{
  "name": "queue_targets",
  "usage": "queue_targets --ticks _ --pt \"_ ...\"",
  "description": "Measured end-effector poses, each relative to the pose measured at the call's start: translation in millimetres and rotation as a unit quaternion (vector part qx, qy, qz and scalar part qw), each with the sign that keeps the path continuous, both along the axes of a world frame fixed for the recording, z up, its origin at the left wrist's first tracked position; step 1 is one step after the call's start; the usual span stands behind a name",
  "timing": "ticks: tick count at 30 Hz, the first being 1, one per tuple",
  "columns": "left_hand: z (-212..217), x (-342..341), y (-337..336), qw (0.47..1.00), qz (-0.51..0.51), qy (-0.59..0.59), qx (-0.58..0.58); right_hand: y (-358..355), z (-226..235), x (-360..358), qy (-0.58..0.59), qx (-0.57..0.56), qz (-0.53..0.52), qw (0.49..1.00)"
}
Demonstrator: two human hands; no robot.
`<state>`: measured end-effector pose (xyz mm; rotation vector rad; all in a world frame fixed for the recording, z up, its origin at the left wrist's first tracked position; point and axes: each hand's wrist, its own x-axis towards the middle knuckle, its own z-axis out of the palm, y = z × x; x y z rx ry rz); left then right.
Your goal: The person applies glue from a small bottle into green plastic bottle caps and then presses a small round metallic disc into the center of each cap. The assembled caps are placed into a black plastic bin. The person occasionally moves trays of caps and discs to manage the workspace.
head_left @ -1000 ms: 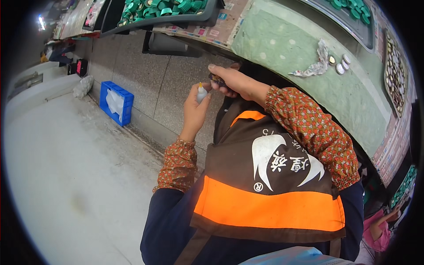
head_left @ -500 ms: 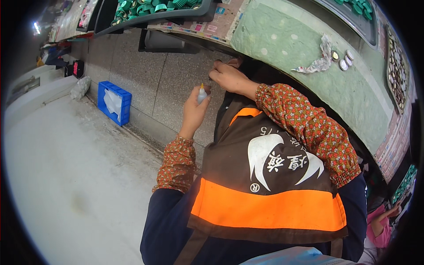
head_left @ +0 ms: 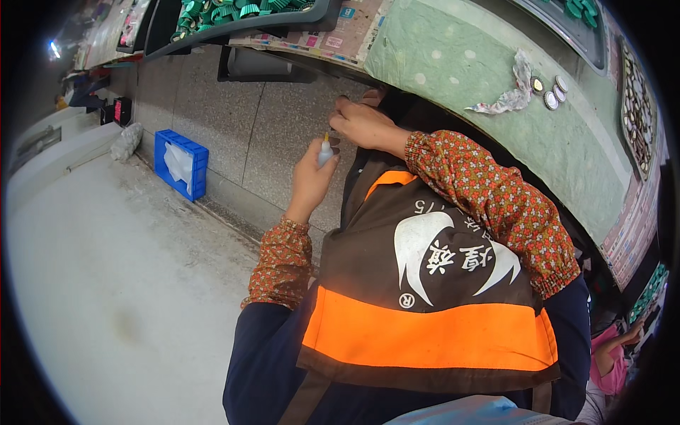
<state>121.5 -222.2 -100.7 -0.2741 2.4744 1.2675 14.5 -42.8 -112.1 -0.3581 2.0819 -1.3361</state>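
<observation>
My left hand (head_left: pixel 310 177) is closed around a small pale squeeze bottle (head_left: pixel 325 154), whose narrow yellow tip points up and away from me. Just to its right, my right hand (head_left: pixel 363 126) has its fingers bent and pressed together close to the bottle's tip. Whatever those fingers may hold is too hidden to make out. Both hands are over the gap beside the workbench, in front of my brown and orange apron (head_left: pixel 368 262).
A green spotted cloth (head_left: pixel 439 78) covers the bench on the right, with a crumpled rag (head_left: pixel 520 85) and several small round metal pieces (head_left: pixel 551 100) on it. Green fluted caps fill a grey tray (head_left: pixel 312 20). A blue crate (head_left: pixel 198 173) is at left; another person (head_left: pixel 610 361) sits lower right.
My right fingers have shifted slightly left, nearer the bottle's tip. The left hand keeps its grip on the bottle, and the whole view has moved a little.
</observation>
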Motion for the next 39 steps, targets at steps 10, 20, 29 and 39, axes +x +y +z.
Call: queue_targets --ticks 10,20,29,39 --pt "1 1 0 1.000 0.008 -0.018 0.003 2 2 -2 -0.003 -0.001 0.003 1.000" --pt "-2 4 4 1.000 0.011 -0.001 0.026 3 4 0 0.004 0.006 0.009 1.000" --pt "-7 8 3 0.999 0.020 0.000 0.042 4 3 2 0.007 -0.007 0.003 1.000" --pt "-1 8 4 0.999 0.028 -0.028 0.023 4 0 4 0.008 0.001 0.005 1.000"
